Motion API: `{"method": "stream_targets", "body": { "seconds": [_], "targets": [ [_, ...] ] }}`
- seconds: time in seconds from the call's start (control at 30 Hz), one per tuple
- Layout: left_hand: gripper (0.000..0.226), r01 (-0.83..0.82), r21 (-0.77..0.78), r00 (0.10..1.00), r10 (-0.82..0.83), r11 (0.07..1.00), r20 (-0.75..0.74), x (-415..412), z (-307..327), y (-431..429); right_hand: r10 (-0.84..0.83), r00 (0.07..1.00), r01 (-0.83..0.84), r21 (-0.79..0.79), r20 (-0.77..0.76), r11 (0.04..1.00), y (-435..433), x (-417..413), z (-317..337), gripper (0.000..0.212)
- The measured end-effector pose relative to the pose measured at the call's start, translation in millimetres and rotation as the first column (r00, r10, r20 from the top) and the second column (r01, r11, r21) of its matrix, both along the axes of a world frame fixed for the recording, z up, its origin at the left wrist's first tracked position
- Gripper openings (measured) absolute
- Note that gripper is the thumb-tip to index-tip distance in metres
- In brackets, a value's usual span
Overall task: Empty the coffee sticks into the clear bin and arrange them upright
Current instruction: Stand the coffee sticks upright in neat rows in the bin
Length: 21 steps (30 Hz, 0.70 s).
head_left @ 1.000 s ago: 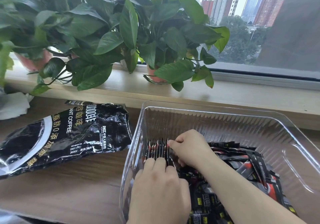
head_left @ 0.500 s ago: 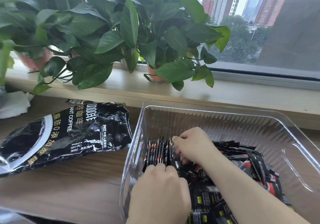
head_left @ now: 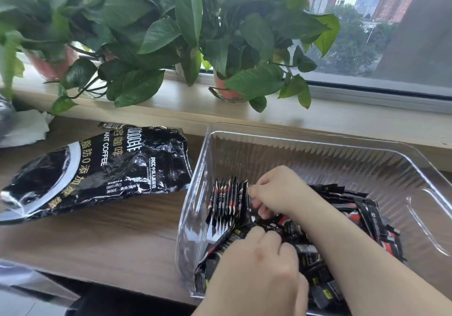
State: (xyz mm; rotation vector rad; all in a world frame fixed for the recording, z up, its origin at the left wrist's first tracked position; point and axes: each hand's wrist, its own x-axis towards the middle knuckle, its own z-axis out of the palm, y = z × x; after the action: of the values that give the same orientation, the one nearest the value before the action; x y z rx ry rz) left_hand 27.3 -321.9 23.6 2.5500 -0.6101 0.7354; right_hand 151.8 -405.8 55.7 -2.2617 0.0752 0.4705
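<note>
Left hand [head_left: 256,266] nearer, grip unclear, over flat sticks [head_left: 362,217]; right hand [head_left: 281,193] tight on upright row [head_left: 225,200].

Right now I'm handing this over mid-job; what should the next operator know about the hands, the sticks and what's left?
Right hand: fingers curled, pinching the end of the upright row by the left wall of the clear bin.
Left hand: curled into the loose sticks; its grip is hidden.
Coffee bag: flat on the table, left of the bin.
Done: sticks in the bin, one short row standing.
Left: stand up the loose pile.
</note>
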Motion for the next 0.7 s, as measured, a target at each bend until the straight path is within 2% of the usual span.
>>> {"method": "stream_targets", "body": {
  "seconds": [0.13, 0.3, 0.43, 0.5, 0.53, 0.6, 0.7],
  "targets": [
    [0.011, 0.030, 0.014, 0.999, -0.029, 0.999, -0.024, 1.7, -7.9, -6.7, 0.039, 0.999, -0.039, 0.015, 0.006, 0.999, 0.5, -1.4, 1.2, 0.027],
    [0.015, 0.052, 0.013, 0.984, -0.049, 0.999, -0.170, 5.3, 3.6, 2.1, 0.098, 0.995, -0.097, -0.032, 0.026, 0.995, -1.5, -4.3, 4.4, 0.018],
    [0.035, -0.019, 0.192, 0.942, 0.082, 0.981, -0.326, 18.5, 21.8, 13.8, 0.104, 0.994, -0.103, -0.036, 0.030, 0.994, -1.9, -4.2, 4.4, 0.016],
    [0.052, -0.092, 0.406, 0.918, 0.236, 0.909, -0.320, 24.9, 28.9, 12.4, 0.101, 0.994, -0.099, -0.050, 0.042, 0.994, -2.4, -3.4, 3.2, 0.017],
    [0.057, -0.109, 0.458, 0.898, 0.286, 0.882, -0.335, 25.0, 27.6, 12.4, 0.105, 0.993, -0.102, -0.057, 0.053, 0.993, -2.6, -3.1, 2.5, 0.016],
    [0.054, -0.114, 0.463, 0.823, 0.344, 0.879, -0.452, 24.4, 26.2, 10.2, 0.113, 0.991, -0.109, -0.051, 0.073, 0.993, -2.5, -3.1, 1.8, 0.013],
    [0.035, -0.198, 0.396, 0.796, 0.383, 0.897, -0.469, 23.6, 26.1, 13.3, 0.105, 0.990, -0.104, -0.017, 0.091, 0.994, -0.5, -3.0, -1.0, 0.012]
  ]
}}
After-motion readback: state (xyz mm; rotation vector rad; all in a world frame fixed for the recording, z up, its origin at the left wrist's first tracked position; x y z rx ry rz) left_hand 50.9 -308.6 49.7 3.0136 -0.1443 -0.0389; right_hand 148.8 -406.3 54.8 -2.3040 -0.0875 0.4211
